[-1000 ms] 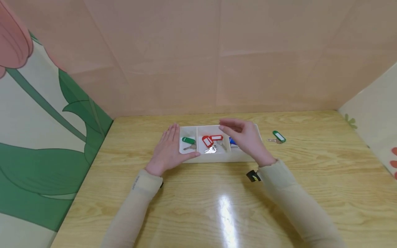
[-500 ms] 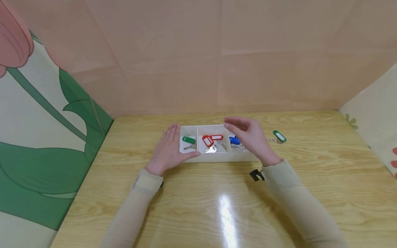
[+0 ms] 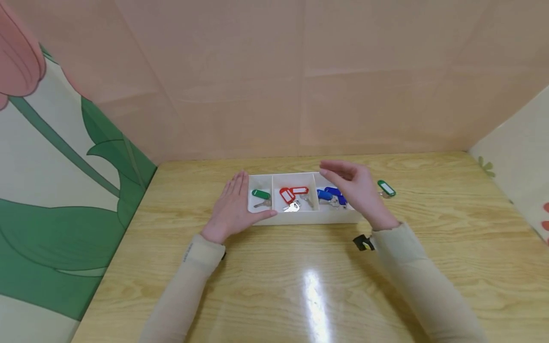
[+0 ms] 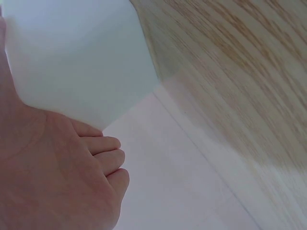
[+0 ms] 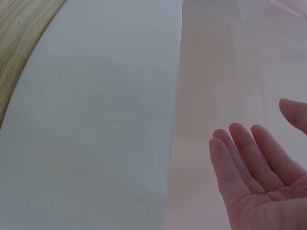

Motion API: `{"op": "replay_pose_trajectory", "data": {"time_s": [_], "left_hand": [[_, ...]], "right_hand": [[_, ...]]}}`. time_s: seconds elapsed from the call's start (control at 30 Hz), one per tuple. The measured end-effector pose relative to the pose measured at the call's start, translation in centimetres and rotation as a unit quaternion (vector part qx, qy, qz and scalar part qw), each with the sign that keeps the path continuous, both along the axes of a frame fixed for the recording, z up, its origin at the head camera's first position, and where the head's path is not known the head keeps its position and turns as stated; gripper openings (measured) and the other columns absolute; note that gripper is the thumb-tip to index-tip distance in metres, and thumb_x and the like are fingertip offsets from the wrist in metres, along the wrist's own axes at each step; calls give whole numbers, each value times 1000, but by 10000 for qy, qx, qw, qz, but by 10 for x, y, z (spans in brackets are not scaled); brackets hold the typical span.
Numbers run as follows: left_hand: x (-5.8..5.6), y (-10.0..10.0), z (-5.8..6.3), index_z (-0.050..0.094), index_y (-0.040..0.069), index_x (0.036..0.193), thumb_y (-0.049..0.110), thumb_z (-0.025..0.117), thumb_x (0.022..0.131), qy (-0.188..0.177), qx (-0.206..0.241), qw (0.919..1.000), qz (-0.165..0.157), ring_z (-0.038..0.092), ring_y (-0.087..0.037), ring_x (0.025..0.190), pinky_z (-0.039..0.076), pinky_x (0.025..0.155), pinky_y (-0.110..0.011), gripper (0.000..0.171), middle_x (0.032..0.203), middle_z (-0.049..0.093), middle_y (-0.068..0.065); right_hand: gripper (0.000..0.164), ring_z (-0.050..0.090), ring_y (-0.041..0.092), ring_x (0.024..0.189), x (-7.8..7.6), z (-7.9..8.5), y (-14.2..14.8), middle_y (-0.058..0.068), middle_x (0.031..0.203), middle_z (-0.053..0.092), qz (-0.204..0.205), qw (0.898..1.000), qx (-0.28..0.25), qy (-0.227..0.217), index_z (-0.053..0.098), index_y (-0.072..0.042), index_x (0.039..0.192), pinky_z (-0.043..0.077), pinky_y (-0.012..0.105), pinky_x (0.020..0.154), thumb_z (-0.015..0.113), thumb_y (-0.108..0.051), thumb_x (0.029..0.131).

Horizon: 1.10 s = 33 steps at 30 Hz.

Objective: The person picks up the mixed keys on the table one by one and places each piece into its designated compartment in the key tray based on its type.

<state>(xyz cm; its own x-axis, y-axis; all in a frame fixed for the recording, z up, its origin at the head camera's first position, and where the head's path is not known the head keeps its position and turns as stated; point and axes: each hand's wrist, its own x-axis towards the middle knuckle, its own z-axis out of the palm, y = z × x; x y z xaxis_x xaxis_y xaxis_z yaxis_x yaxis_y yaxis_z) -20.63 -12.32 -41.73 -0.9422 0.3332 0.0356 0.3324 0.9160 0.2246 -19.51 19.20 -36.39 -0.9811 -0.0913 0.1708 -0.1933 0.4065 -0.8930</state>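
Note:
A white three-compartment box (image 3: pixel 300 218) sits on the table. My left hand (image 3: pixel 231 207) rests against its left end with straight fingers, the thumb along the front edge; in the left wrist view its fingers lie by the box wall (image 4: pixel 81 62). My right hand (image 3: pixel 358 190) hovers above the right end, fingers loosely bent and apart from the thumb, with nothing between them. A green key tag (image 3: pixel 260 194) with a key lies in the left compartment, red key tags (image 3: pixel 287 195) with keys in the middle one. Blue key tags (image 3: pixel 324 194) with keys fill the right one, partly hidden.
Right of the box, another green key tag (image 3: pixel 387 187) lies on the wooden table (image 3: pixel 274 286), its key partly behind my right hand. A pinkish covering (image 3: pixel 274 95) stands along the back. Printed walls flank the table at left and right.
My right hand has moved rightward over the box, holding nothing, uncovering more of the blue key tags and covering part of the key outside. The left hand stays put.

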Motion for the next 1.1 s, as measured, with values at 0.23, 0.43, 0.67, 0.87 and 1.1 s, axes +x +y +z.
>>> {"op": "replay_pose_trajectory", "data": {"time_s": [0.23, 0.43, 0.67, 0.87, 1.1], "left_hand": [[0, -1, 0, 7, -3, 161, 95, 42, 76, 12, 2, 10000, 11, 3, -28, 155, 3, 124, -38, 134, 169, 5, -18], [1, -1, 0, 7, -3, 161, 94, 42, 77, 22, 14, 10000, 7, 3, -28, 155, 3, 124, -38, 133, 168, 5, -18], [1, -1, 0, 7, -3, 161, 94, 42, 77, 38, 27, 10000, 10, 3, -28, 155, 3, 124, -38, 133, 169, 6, -18], [1, -1, 0, 6, -2, 161, 95, 42, 77, -8, 10, 10000, 50, 1, -27, 155, 2, 124, -37, 133, 169, 4, -17], [2, -1, 0, 6, -2, 161, 94, 42, 77, 1, 20, 10000, 42, 2, -27, 155, 3, 124, -37, 133, 169, 5, -17]], "right_hand": [[54, 63, 18, 117, 2, 1, 7, 2, 129, 68, -90, 9999, 11, -137, 68, -14, 134, 51, 42, 102, 67, -52, 96], [54, 64, 18, 117, 4, 1, 12, 3, 128, 69, -167, 9997, 56, -141, 67, -13, 135, 51, 40, 101, 67, -52, 96], [54, 63, 18, 117, 3, 0, 20, 4, 129, 68, -273, 9996, 88, -64, 67, -12, 135, 52, 33, 100, 67, -49, 97], [55, 63, 17, 117, 5, 0, 27, 4, 129, 68, -380, 9992, 96, -38, 67, -12, 135, 50, 34, 101, 67, -50, 96], [52, 63, 17, 117, 7, 0, 34, 5, 129, 68, -460, 9988, 147, -13, 67, -13, 135, 50, 25, 98, 67, -49, 97]]}}
